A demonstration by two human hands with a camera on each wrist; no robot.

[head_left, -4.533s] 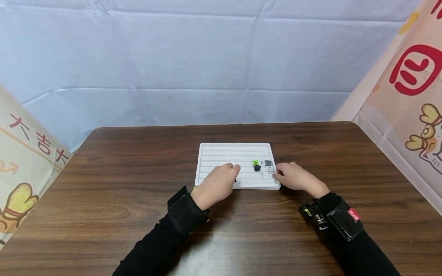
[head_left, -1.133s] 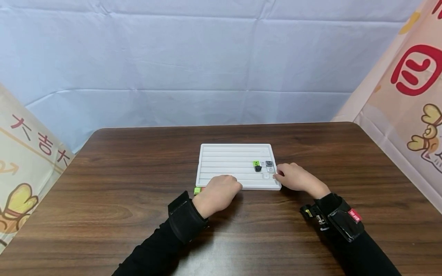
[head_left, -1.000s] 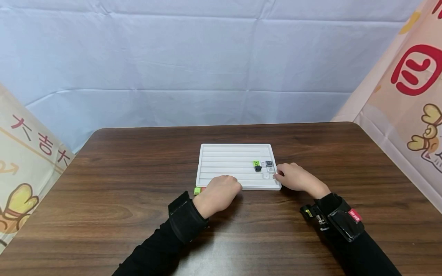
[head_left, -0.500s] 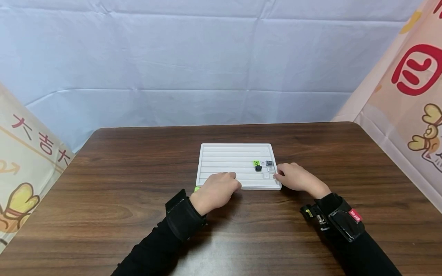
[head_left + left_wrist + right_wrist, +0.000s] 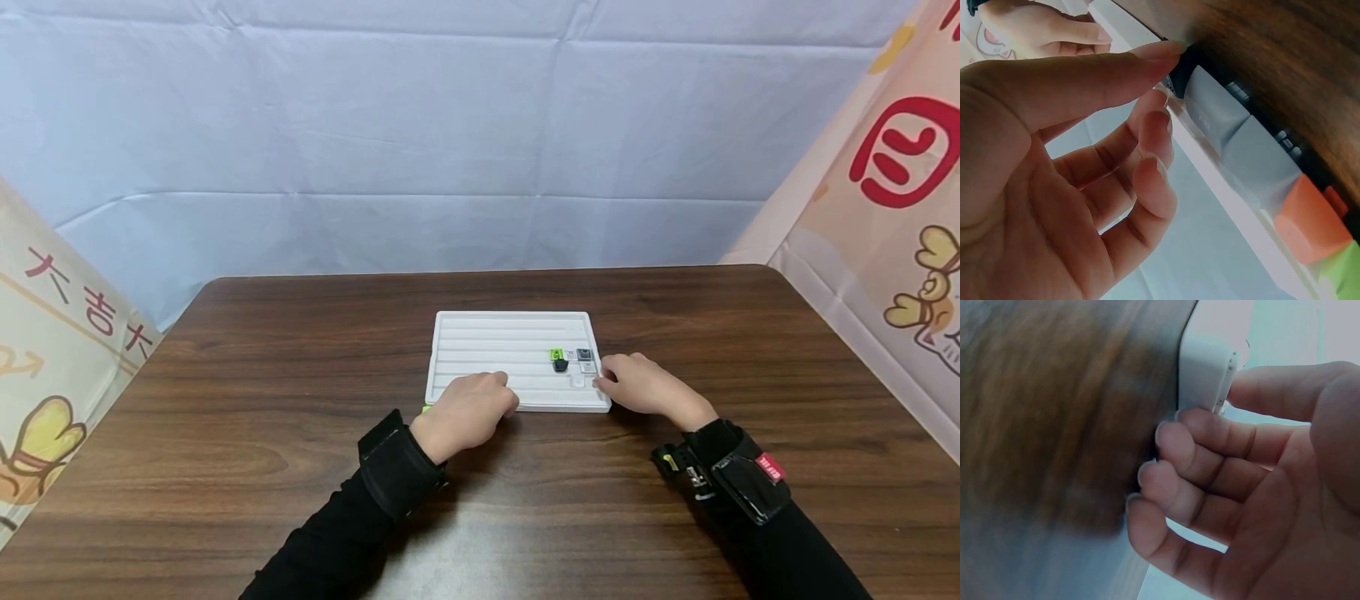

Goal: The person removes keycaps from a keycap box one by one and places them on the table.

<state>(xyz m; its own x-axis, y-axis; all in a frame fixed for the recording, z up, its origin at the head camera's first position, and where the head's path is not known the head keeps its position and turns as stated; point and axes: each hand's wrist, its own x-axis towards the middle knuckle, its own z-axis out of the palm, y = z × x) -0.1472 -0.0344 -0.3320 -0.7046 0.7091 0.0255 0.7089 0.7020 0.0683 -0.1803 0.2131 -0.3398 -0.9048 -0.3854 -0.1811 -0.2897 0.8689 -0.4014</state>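
Observation:
A white ridged tray (image 5: 495, 333) lies on the table, in front of the person. At its near edge is my left hand (image 5: 465, 414); in the left wrist view the thumb and index finger pinch a small black keycap (image 5: 1179, 82). Beside it, along the tray's side, runs a row of two grey keycaps (image 5: 1216, 103), an orange keycap (image 5: 1313, 222) and a green keycap (image 5: 1344, 269), with black parts on their table side. My right hand (image 5: 645, 383) grips the tray's right edge, thumb at the top and curled fingers against the side.
Inside the tray, at right, sit a green keycap (image 5: 556, 354), a black keycap (image 5: 560, 366), a dark grey one (image 5: 584, 354) and several pale ones (image 5: 588, 367). The brown wooden table (image 5: 300, 350) extends around it. A pale cloth (image 5: 375, 125) hangs behind.
My left hand came from over the tray to its near edge, then shifted slightly left, covering most of the green keycap there. My right hand stays at the tray's right edge.

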